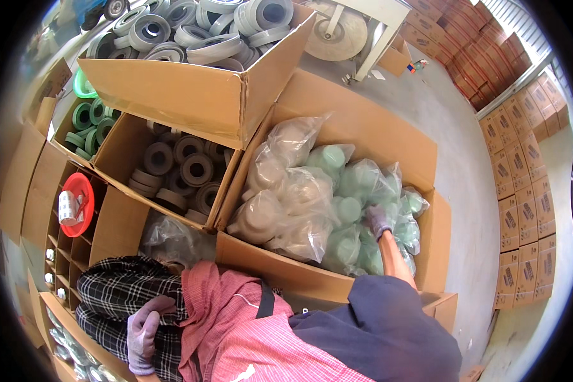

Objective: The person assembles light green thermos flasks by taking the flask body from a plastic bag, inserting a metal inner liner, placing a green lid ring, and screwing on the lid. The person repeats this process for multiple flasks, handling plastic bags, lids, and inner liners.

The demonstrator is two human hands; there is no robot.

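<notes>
My right hand [379, 221], in a grey-purple glove, reaches into an open cardboard box [442, 239]. Its fingers are closed at the neck of a clear plastic bag [361, 180] of pale green rounded pieces, fingertips partly hidden. Several such bags fill the box's right half. Bags of whitish rounded pieces [259, 213] lie in its left half. My left hand [143, 331], gloved alike, rests on black-and-white plaid cloth over my leg; its fingers are loosely bent and apart, with nothing visible in them.
Another box [172, 83] heaped with grey rings stands at the back. Dark grey rings [196, 169] and green rings [83, 116] fill boxes at left. A red bowl [77, 205] sits on a divided carton. Stacked cartons [519, 216] line the right; a wheeled cart [337, 32] stands behind.
</notes>
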